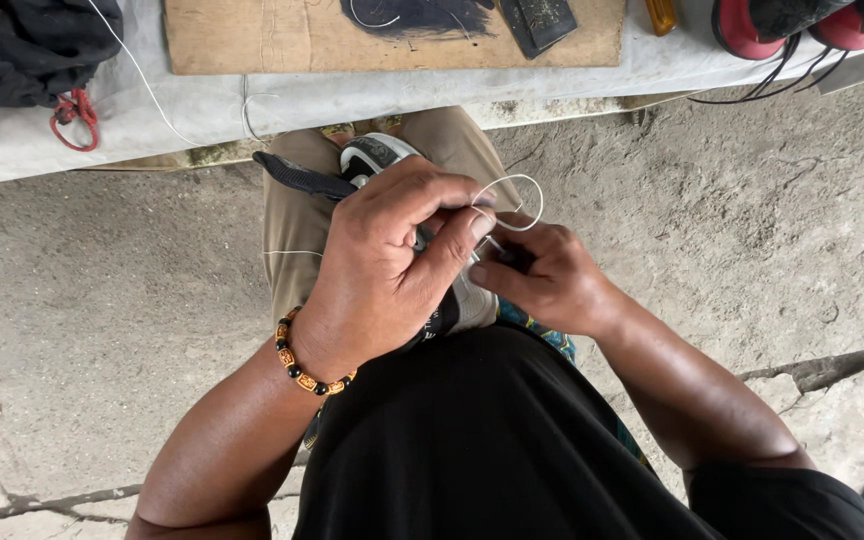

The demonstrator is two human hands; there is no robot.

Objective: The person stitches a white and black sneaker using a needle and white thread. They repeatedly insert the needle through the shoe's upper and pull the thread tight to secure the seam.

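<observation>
We are steadying the shoe (382,160) on our knee with the left hand (382,270), its grip pinching the white thread (512,200); the right hand (542,280) is closing around a tool, so we should be drawing the loop snug evenly

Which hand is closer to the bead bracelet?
Left. The bead bracelet sits on the wrist just below the left hand. The right hand is farther off, across the shoe.
</observation>
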